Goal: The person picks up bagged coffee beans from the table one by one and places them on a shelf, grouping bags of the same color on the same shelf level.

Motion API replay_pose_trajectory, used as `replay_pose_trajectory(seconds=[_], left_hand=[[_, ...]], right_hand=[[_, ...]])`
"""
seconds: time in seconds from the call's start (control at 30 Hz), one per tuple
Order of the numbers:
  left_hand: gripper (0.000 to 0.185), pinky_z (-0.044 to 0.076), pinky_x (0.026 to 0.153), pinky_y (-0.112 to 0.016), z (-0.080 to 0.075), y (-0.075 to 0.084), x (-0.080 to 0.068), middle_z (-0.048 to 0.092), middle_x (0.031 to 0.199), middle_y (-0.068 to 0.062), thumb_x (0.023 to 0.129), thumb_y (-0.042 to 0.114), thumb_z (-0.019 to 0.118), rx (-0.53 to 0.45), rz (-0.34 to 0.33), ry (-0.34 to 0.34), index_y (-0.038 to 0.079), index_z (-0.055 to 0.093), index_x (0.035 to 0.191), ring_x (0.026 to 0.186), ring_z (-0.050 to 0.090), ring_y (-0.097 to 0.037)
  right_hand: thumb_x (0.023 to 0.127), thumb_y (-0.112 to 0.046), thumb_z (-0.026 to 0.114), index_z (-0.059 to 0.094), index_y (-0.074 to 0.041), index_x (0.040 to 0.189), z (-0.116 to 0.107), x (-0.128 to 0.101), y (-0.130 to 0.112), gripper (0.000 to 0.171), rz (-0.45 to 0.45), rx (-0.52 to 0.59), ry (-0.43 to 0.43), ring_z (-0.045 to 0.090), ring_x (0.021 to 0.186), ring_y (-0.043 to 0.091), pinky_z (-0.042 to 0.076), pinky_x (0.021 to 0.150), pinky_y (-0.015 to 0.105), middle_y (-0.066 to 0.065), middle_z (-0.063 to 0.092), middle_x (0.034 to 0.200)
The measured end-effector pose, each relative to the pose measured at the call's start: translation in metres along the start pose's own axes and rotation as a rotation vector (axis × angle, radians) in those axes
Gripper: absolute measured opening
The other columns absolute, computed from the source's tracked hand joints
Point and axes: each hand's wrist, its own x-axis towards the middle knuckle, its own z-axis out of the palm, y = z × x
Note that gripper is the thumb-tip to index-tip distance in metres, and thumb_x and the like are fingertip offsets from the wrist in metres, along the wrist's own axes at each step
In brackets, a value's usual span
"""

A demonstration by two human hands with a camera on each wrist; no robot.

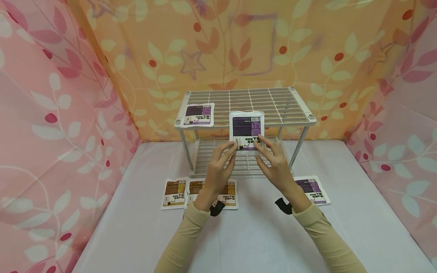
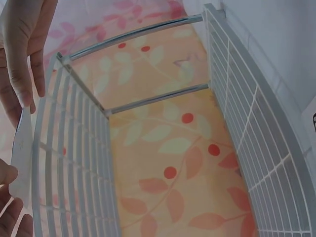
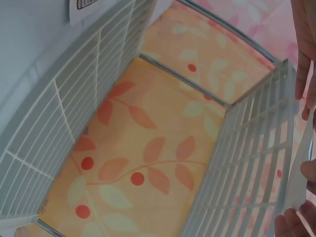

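A white pouch with a purple printed label [image 1: 246, 127] lies over the front edge of the wire rack's top shelf [image 1: 252, 102], near its middle. My left hand [image 1: 218, 167] pinches its lower left corner. Fingers of my right hand [image 1: 275, 163] hold the lower right part, with fingertips over the print. Seen edge-on in the left wrist view, the pouch [image 2: 22, 158] is right beside the shelf bars. The right wrist view also has the pouch [image 3: 298, 173] between the fingers at its right edge. A second purple pouch [image 1: 198, 115] rests on the shelf's left front corner.
The rack's lower shelf [image 1: 208, 157] stands close over the white table [image 1: 252, 235]. In front lie several brown-label pouches [image 1: 175, 194] at left, partly behind my left arm. Purple pouches [image 1: 315, 190] lie at right beside my right wrist. Patterned cloth [image 1: 222, 45] encloses the back and sides.
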Motion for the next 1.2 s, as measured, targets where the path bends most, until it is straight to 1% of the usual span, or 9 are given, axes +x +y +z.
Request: replay_pose_trajectory(seconds=[0.17,0.3,0.57,0.77,0.97,1.2], left_hand=[[0.034,0.041,0.101,-0.027,-0.002,0.0,0.008,0.054,0.124,-0.014,0.085,-0.002,0.062,0.013,0.028,0.017,-0.001,0.061,0.118,0.119,0.048,-0.026],[0.033,0.04,0.102,-0.028,-0.003,-0.002,0.013,0.055,0.123,-0.015,0.083,-0.004,0.064,0.021,0.039,0.028,-0.002,0.062,0.116,0.119,0.049,-0.027],[0.029,0.041,0.102,-0.027,-0.004,-0.004,0.024,0.056,0.121,-0.016,0.086,-0.002,0.062,0.043,0.031,0.019,-0.003,0.062,0.115,0.118,0.051,-0.027],[0.028,0.039,0.102,-0.025,-0.006,-0.005,0.033,0.056,0.122,-0.016,0.089,0.002,0.058,0.079,0.017,0.001,-0.002,0.062,0.116,0.119,0.05,-0.027],[0.028,0.04,0.101,-0.023,-0.007,-0.006,0.042,0.058,0.122,-0.014,0.089,0.003,0.059,0.115,-0.009,-0.023,-0.001,0.062,0.117,0.117,0.052,-0.025],[0.026,0.04,0.101,-0.024,-0.006,-0.008,0.052,0.06,0.119,-0.014,0.094,0.009,0.053,0.119,-0.032,-0.033,0.0,0.063,0.116,0.113,0.055,-0.026]], right_hand=[[0.076,0.006,0.069,0.06,0.0,0.121,-0.002,0.006,0.001,0.047,0.001,-0.003,-0.015,0.045,0.12,0.032,0.035,0.102,0.041,0.016,0.049,0.134],[0.078,0.004,0.068,0.059,0.0,0.122,-0.004,0.012,0.002,0.046,0.006,-0.009,-0.026,0.044,0.121,0.031,0.034,0.104,0.04,0.015,0.049,0.134],[0.08,0.004,0.065,0.058,0.0,0.123,-0.005,0.025,0.003,0.044,-0.007,-0.021,-0.042,0.044,0.121,0.033,0.038,0.102,0.044,0.016,0.049,0.133],[0.084,0.001,0.063,0.057,0.002,0.124,-0.004,0.034,0.006,0.041,-0.019,-0.041,-0.047,0.046,0.12,0.034,0.041,0.099,0.042,0.018,0.05,0.132],[0.087,-0.002,0.06,0.056,0.003,0.124,-0.005,0.042,0.009,0.038,-0.013,-0.066,-0.056,0.046,0.12,0.035,0.041,0.1,0.043,0.02,0.05,0.132],[0.085,0.001,0.061,0.056,0.002,0.125,-0.005,0.05,0.012,0.04,-0.017,-0.104,-0.072,0.049,0.116,0.036,0.04,0.096,0.048,0.021,0.052,0.129]])
